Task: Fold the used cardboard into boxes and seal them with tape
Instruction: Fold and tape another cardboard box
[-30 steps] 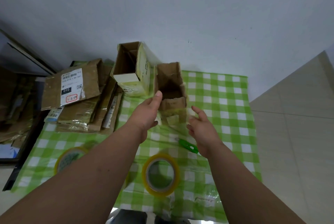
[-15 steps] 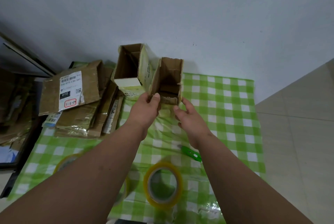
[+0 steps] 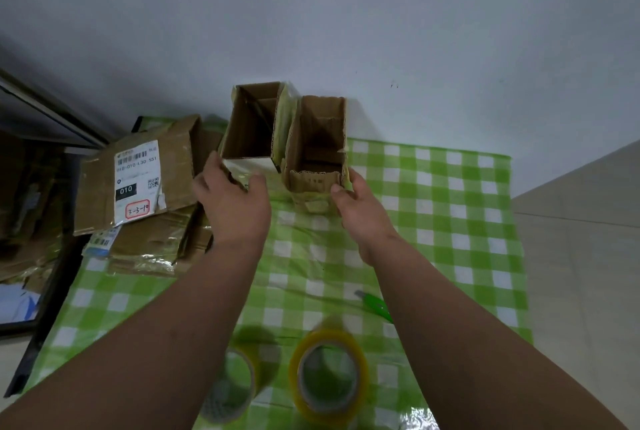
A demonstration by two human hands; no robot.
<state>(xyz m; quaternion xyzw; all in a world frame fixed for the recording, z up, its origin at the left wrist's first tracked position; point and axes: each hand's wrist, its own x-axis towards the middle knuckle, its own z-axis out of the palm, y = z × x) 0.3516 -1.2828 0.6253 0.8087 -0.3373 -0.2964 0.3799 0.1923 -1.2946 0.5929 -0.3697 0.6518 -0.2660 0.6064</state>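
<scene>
Both hands have split: left hand (image 3: 232, 199) now grips the white-fronted cardboard box (image 3: 250, 138), right hand (image 3: 360, 208) pinches the small brown cardboard box (image 3: 317, 152) upright at the table's (image 3: 450, 221) back edge, unsealed.

Matt brown corrugated cardboard forms both open boxes (image 3: 317, 149), the flattened cardboard stack (image 3: 149, 221) carries glossy tape and a paper label (image 3: 136, 181), and the green checked tablecloth (image 3: 433, 221) looks shiny plastic.

Both arms outstretched, left hand (image 3: 232, 202) and right hand (image 3: 360, 209) with fingers curled
</scene>
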